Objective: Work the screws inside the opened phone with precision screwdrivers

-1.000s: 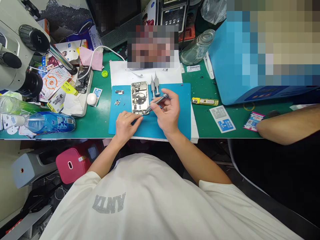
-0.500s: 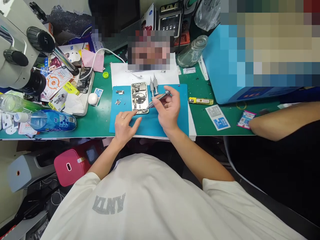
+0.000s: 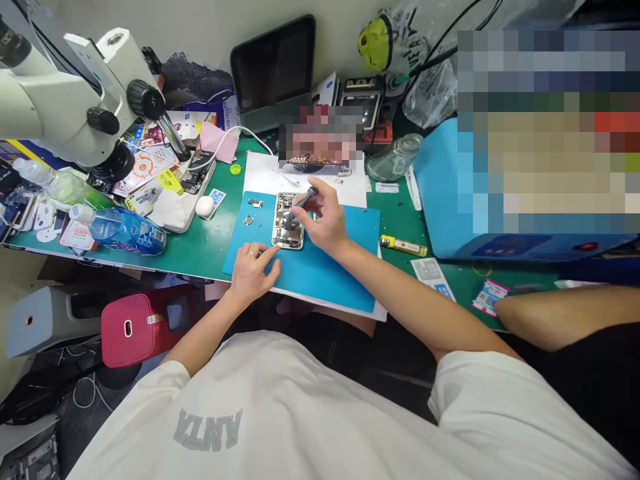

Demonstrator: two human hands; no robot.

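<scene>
An opened phone with bare inner parts lies on a blue mat. My right hand is closed around a slim grey screwdriver, held slanted over the phone's right side. The screwdriver's lower end is over the phone's middle; whether it touches is too small to tell. My left hand rests on the mat with fingers apart, its index fingertip near the phone's lower left corner. Left of the phone lie a small metal part and a smaller part.
A microscope stands at the left, with a blue bottle below it. Further back are a white paper sheet and a glass jar. A yellow cutter lies right of the mat. Another person's arm rests at the right edge.
The camera view has shifted. My right hand has moved the screwdriver from the phone's bottom edge up toward its middle. My left hand has drawn back slightly from the lower edge.
</scene>
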